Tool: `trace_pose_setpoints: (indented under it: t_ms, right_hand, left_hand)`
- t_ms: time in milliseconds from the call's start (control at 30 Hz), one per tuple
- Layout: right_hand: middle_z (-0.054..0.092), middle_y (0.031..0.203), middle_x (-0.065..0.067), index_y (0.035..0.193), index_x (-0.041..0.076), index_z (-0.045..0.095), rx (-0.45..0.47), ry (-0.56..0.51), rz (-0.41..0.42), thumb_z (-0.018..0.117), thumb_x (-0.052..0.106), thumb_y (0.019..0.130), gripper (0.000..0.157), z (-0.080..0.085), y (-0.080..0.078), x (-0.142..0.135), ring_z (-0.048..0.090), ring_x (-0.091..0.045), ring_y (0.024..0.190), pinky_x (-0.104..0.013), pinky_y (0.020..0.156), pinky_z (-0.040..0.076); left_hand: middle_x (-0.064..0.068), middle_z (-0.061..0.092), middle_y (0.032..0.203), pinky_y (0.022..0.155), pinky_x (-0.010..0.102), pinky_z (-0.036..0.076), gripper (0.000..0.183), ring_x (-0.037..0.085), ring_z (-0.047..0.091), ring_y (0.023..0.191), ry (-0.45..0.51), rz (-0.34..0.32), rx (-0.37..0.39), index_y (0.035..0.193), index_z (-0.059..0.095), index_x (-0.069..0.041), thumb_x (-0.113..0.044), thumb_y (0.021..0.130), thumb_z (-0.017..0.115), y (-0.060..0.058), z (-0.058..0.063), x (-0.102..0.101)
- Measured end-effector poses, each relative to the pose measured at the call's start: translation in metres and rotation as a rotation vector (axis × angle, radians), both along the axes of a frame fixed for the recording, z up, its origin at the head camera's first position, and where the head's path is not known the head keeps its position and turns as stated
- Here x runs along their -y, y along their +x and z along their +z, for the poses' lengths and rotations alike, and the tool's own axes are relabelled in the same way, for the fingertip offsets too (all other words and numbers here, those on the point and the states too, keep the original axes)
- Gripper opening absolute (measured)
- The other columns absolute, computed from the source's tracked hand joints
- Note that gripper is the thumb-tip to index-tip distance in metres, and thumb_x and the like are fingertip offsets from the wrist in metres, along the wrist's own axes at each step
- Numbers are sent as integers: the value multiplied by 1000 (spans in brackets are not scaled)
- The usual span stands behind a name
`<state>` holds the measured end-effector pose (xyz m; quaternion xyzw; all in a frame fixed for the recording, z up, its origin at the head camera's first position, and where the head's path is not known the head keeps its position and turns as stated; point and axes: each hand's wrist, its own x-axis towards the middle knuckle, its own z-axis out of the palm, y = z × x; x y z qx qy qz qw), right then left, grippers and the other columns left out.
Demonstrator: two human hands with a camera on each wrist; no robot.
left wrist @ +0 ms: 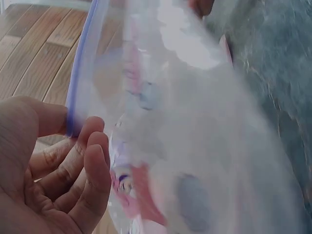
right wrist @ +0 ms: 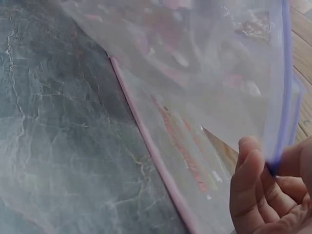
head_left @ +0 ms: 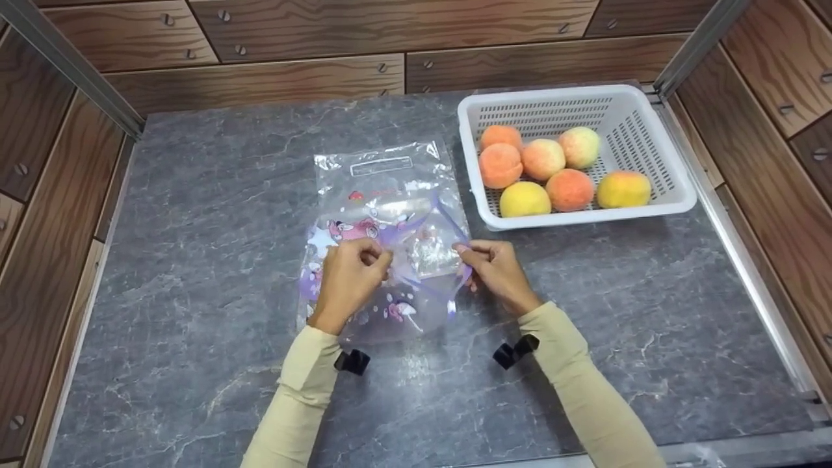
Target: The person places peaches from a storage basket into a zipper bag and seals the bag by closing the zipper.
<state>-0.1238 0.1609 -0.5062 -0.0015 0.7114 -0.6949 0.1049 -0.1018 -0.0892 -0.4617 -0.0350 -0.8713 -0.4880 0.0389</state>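
where the left hand's [head_left: 353, 276] fingertips meet the purple edge [left wrist: 80, 68] of the clear bag [left wrist: 219, 126], we see them pinching it, with the other fingers loosely curled just beside the film. on the opposite side, we find the right hand [head_left: 500, 270] nipping the purple edge too, its remaining fingers bent near the plastic. between the two hands, we can make out the bag's mouth drawn apart, its body printed with pink and white cartoon figures. beneath and beyond it, we see a second bag [head_left: 383, 179] lying flat on the grey table [head_left: 208, 260]. farther out, past the right hand, we have a white basket [head_left: 585, 217] holding seven peaches [head_left: 570, 190], some yellow and some orange-red. back along our arms, we wear pale sleeves [head_left: 302, 377] with a black clip at each wrist. around the table, we see wooden boards [head_left: 292, 84] dotted with screw heads.
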Motion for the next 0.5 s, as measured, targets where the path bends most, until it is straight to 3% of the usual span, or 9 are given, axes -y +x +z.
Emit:
trace_pose_setpoints:
  t_ms: [200,367,500]
  right_hand:
    - [67,63,-8,108,-15,69,-115,109,48,63,5,99,22,4,-1,-1,52,-14,41,-24,39,47]
    - [66,64,-12,108,-12,70,-146,173,106,62,10,101,25,11,-1,-4,56,-17,44,-34,41,53]
    - [67,68,-19,108,-9,72,-183,274,145,63,17,102,28,29,0,-14,61,-22,48,-42,43,56]
  left_hand:
    - [-2,66,60,45,26,51,19,11,61,48,35,-92,23,74,72,-7,-12,92,71,-8,3,-21]
    - [-3,66,59,42,23,48,20,11,60,46,60,-111,30,75,72,-5,-12,93,70,-12,1,-28]
    - [-2,66,60,39,22,45,20,12,59,45,83,-106,47,78,73,-2,-14,94,71,-13,0,-29]
